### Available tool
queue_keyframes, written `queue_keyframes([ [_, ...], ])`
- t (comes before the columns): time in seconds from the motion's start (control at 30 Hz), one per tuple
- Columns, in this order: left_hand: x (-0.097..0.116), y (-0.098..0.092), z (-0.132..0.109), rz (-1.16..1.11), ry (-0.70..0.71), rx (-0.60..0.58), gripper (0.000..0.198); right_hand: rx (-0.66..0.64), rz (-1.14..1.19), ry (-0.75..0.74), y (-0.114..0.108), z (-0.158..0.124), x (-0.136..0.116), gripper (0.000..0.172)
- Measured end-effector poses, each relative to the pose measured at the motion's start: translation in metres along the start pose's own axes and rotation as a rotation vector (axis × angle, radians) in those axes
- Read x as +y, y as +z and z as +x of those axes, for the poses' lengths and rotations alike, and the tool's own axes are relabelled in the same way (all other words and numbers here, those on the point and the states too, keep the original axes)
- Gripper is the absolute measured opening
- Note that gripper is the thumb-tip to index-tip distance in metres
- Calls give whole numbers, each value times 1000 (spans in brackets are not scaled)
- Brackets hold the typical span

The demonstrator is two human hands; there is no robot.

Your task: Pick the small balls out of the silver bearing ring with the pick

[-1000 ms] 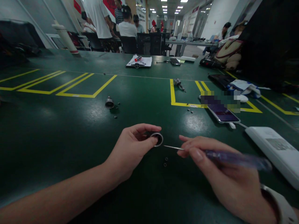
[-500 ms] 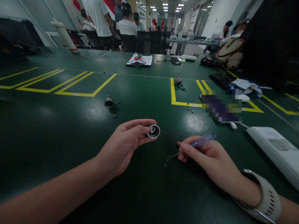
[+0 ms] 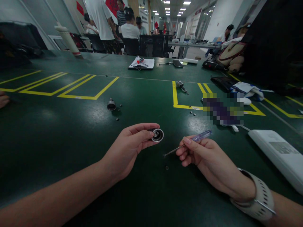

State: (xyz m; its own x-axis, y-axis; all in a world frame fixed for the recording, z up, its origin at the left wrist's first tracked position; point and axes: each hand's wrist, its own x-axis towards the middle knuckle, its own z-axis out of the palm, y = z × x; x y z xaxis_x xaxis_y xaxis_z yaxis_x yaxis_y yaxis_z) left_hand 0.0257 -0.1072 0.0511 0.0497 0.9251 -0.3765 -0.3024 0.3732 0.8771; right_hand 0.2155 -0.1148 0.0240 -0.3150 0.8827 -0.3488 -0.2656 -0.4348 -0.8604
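My left hand [image 3: 134,142] is closed round a small metal cup-shaped part [image 3: 158,135], its open end turned toward me with small fittings inside. Between the thumb and fingers of my right hand [image 3: 201,151] is a screwdriver [image 3: 202,135] with a clear purplish handle, its shaft pointing down and left. Something small and dark, perhaps a nut, sits at the screwdriver's tip; it is too small to be sure. Just below the tip, a nut [image 3: 167,168] lies on the green table [image 3: 142,201].
A bell-shaped metal part [image 3: 111,104] stands beyond my left hand, small nuts near it. Farther right are another metal part [image 3: 181,87], a blurred-out phone-like object [image 3: 222,110] and a white power bank-like box [image 3: 276,151]. A clipboard [image 3: 148,62] lies at the back. Another person's hand [image 3: 3,99] shows at left.
The screwdriver tip has risen and moved left, away from the table, and one of the two nuts below it has left its spot. Another person's hand has appeared at the left edge.
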Motion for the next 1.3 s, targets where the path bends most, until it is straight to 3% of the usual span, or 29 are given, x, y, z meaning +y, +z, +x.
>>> queue_keyframes([
  [0.1, -1, 1, -2, 23, -13, -1, 21, -4, 63, -100, 2, -3, -1, 18],
  [0.2, -3, 1, -3, 66, -25, -13, 27, 20, -51, -345, 3, -9, 2, 13],
  [0.33, -8, 0, -4, 123, -9, -54, 31, 22, -404, -634, 4, -16, 7, 12],
  [0.43, -10, 1, -5, 140, 3, -63, 31, -25, -707, -758, 4, -20, 6, 19],
  [0.57, -11, 3, -7, 150, 13, -56, 30, -110, -926, -887, 4, -22, 4, 25],
  [0.77, -14, 7, -5, 155, 34, -17, 29, -236, -1110, -984, 4, -24, 5, 29],
  [1.0, -18, 11, -3, 200, 91, 37, 21, -265, -1155, -1068, 10, -23, 2, 23],
  [1.3, -18, 11, -1, 201, 122, 33, 15, -220, -1034, -972, 10, -25, 4, 20],
])
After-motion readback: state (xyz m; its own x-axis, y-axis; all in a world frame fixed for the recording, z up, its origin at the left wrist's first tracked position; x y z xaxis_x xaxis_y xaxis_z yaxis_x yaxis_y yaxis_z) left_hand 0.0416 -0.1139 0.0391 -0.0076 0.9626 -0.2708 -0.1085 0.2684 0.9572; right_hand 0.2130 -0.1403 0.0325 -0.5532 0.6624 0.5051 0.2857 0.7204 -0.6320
